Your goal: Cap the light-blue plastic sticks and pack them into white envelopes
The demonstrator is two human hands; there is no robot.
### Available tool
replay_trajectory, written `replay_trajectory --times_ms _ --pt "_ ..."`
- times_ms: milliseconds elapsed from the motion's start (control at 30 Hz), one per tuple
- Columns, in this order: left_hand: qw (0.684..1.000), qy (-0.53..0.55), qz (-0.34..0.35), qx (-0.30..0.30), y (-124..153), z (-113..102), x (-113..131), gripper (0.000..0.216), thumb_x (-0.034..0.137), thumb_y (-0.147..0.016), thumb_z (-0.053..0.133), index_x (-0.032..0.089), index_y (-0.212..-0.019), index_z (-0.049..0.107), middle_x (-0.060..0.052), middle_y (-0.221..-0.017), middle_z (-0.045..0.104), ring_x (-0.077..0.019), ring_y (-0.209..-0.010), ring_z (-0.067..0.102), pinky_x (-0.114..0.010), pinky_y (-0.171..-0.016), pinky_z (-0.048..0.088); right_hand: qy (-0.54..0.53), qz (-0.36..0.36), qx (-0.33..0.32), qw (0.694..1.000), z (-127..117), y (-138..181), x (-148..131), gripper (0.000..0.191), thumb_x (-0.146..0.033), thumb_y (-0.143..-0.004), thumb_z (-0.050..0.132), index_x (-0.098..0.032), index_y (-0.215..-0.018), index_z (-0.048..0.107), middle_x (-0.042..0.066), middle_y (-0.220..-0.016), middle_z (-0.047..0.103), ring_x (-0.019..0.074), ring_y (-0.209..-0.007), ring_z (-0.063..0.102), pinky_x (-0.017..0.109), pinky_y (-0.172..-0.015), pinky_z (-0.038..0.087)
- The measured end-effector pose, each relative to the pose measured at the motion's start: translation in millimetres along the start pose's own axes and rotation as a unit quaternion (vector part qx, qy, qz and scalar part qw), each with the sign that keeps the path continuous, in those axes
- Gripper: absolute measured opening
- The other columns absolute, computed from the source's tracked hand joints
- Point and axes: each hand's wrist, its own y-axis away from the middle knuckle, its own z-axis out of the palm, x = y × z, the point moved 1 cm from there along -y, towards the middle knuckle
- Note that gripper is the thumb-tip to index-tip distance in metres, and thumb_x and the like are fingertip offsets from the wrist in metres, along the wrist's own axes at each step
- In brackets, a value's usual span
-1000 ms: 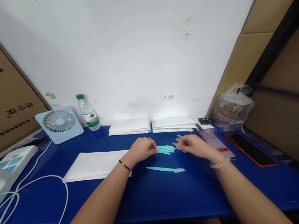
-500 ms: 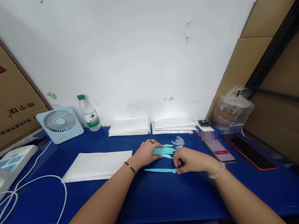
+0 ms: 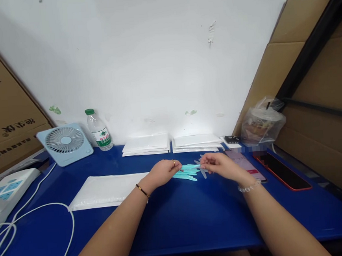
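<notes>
Between my two hands is a slim teal eyebrow razor (image 3: 194, 166), held level above the table. My left hand (image 3: 165, 172) pinches its left end between thumb and fingers. My right hand (image 3: 217, 165) pinches its right end, where the fingertips hide the tip. Just below lies a pile of similar teal razors (image 3: 186, 177), partly covered by my left hand. Several translucent blade covers (image 3: 203, 172) lie beside and behind my right fingers.
A white padded envelope (image 3: 105, 190) lies left of my left hand. Two stacks of white envelopes (image 3: 145, 144) rest against the wall. A blue fan (image 3: 65, 143), a water bottle (image 3: 100, 133) and a power strip (image 3: 10, 192) stand left. Phones (image 3: 282, 170) and a bagged cup (image 3: 262, 124) are right.
The razor that lay in front of the pile is gone from that spot. My right hand has moved up and away from it; a razor is now held between both hands over the pile.
</notes>
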Motion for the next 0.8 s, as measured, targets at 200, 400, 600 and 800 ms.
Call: replay_trajectory --times_ms 200,400,600,800 --pt "0.995 0.069 -0.044 0.058 0 -4 -7 0.042 0.048 -0.092 0.031 0.02 -0.091 0.063 0.0 -0.087 0.064 -0.0139 -0.077 0.056 -0.023 -0.067 0.04 -0.126 -0.002 0.157 0.98 -11 -5 14 0.039 -0.047 -0.072 0.067 -0.016 -0.095 0.068 0.002 -0.07 0.06 0.0105 -0.056 0.049 0.026 -0.054 0.042" --pt "0.994 0.054 -0.044 0.09 -3 0 -11 0.031 0.045 -0.086 0.044 0.02 -0.09 0.063 0.0 -0.087 0.063 -0.0148 -0.078 0.056 -0.023 -0.068 0.041 -0.265 0.023 0.132 0.955 4 -12 20 0.035 -0.04 -0.069 0.073 -0.016 -0.094 0.069 0.001 -0.071 0.059 0.0086 -0.058 0.051 0.023 -0.055 0.043" --pt "0.992 0.074 -0.057 0.088 -4 2 -16 0.033 0.046 -0.086 0.044 0.019 -0.087 0.062 0.001 -0.077 0.061 -0.014 -0.071 0.054 -0.023 -0.063 0.04 -0.288 0.023 0.172 0.942 7 -16 25 0.037 -0.049 -0.072 0.068 -0.014 -0.082 0.062 0.003 -0.068 0.062 0.0092 -0.051 0.055 0.021 -0.047 0.042" --pt "0.99 0.104 -0.047 0.08 -4 4 -18 0.032 0.045 -0.085 0.045 0.018 -0.087 0.062 0.001 -0.076 0.059 -0.0133 -0.071 0.052 -0.022 -0.064 0.038 -0.309 -0.002 0.145 0.94 17 -19 25 0.031 -0.046 -0.077 0.065 -0.017 -0.077 0.056 0.0 -0.064 0.064 0.0092 -0.048 0.057 0.02 -0.046 0.042"
